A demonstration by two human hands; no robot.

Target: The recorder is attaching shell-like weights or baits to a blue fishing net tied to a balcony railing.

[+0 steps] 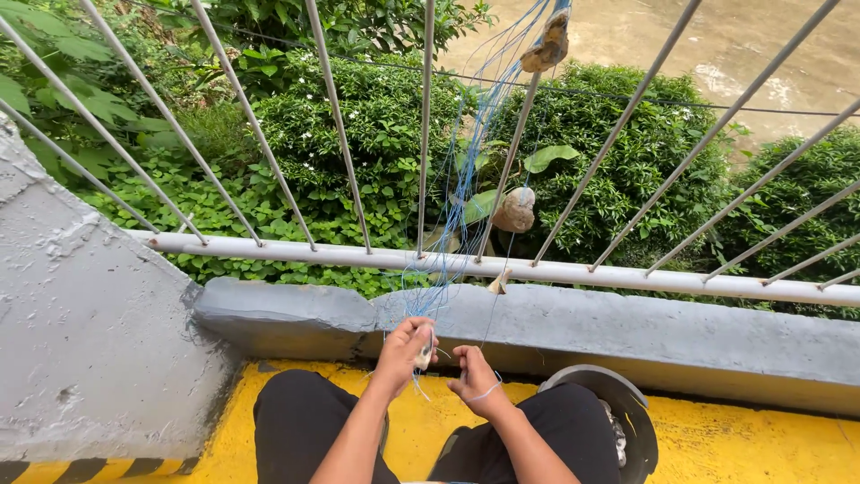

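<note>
Obs., near to far. Person crouched on the yellow floor (717, 444), knees in black trousers, a round dark reel or pan (618, 421) by the right knee.

Left hand (405, 350): fingers closed together around a small pale object, apparently a sinker or float, with blue line coming out of the fist. Right hand (475, 381): fingers curled, pinching a loop of the same blue fishing net line (466, 179); the hands sit just beside each other, not touching.

The line rises over the grey concrete kerb (582, 327) and through the white railing (358, 258), where tan floats (515, 211) hang.

Judgement: best to keep the strands taut and separated between the hands, working one strand at a time so nothing snags on the bars.

Beyond: green shrubs (376, 125), muddy water (735, 45).
</note>
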